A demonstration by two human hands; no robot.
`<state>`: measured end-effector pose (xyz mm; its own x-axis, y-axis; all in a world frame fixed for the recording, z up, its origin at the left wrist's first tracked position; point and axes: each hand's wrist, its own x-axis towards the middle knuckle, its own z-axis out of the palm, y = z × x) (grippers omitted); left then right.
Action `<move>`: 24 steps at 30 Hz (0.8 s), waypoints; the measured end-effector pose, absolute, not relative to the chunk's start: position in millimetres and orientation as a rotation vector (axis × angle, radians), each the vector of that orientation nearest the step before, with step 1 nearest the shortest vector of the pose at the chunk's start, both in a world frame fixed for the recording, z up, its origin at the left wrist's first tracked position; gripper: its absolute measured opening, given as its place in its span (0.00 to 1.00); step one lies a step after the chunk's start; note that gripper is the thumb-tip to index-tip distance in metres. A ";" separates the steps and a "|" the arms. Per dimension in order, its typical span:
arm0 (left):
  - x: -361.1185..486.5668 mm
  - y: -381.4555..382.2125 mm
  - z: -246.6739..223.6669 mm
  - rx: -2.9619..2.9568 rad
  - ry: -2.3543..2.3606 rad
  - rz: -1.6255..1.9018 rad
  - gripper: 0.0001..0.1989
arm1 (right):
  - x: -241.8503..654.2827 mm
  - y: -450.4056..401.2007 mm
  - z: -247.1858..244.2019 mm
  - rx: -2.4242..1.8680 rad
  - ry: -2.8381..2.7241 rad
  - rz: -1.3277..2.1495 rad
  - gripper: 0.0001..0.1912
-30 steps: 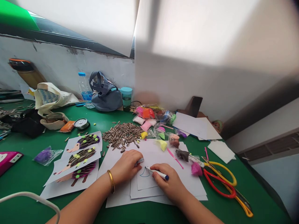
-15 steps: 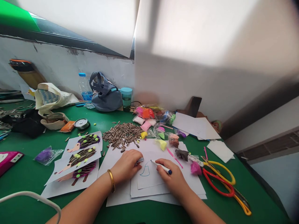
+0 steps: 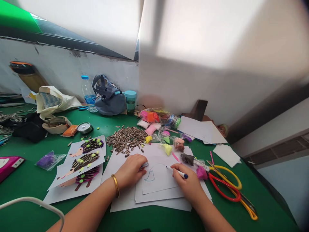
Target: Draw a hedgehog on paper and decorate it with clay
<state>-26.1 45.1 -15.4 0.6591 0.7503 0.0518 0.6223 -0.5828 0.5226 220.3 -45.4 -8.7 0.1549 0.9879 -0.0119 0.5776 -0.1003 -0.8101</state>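
- The right hand (image 3: 189, 183) holds a white marker (image 3: 182, 174) with a blue end in a narrow pinch, thumb and fingers closed about the barrel.
- The marker is over the top paper sheet (image 3: 159, 187), right of the middle, its tip at the right end of a thin arched line.
- Left of that tip, the sheet bears a small blue outline (image 3: 150, 176) with a curved near edge.
- The left hand (image 3: 132, 170) rests at the left side of this sheet, fingers curled narrow around a small greyish thing (image 3: 145, 165), mostly hidden; I cannot tell what it is.
- A gold bracelet (image 3: 115, 186) circles the left wrist.
- Larger white sheets (image 3: 125, 201) lie under the top one, on the green bench (image 3: 270, 199).
- A heap of striped seeds (image 3: 129, 138) lies just beyond the left hand, reaching the far left edge of the sheets.
- To the left, overlapping hedgehog pictures (image 3: 80, 164) show seed spines dotted with light green balls.
- Far of the right hand, yellow clay (image 3: 167, 149), brown clay (image 3: 179, 145) and dark clay (image 3: 187, 159) lie on the sheets; pink clay (image 3: 201, 172) is nearer, just right of the marker.
- Scissors (image 3: 238, 196) with red and yellow handles lie at the right.
- At the far side stand a blue-grey bag (image 3: 111, 104) and a teal-lidded cup (image 3: 130, 103), side by side.
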 end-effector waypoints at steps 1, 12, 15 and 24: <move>-26.1 45.0 -15.3 2.410 1.072 0.367 0.10 | 221.7 -46.7 -8.3 -1.772 -1.501 0.772 0.15; -26.8 45.2 -16.8 2.412 1.071 0.363 0.09 | 211.1 -58.0 -8.1 -1.548 -1.671 0.788 0.11; -26.8 45.0 -17.1 2.410 1.070 0.367 0.10 | 202.4 -57.8 -8.6 -1.487 -1.763 0.825 0.10; -26.9 45.5 -17.7 2.401 1.069 0.373 0.11 | 198.8 -57.4 -11.0 -1.483 -1.783 0.862 0.10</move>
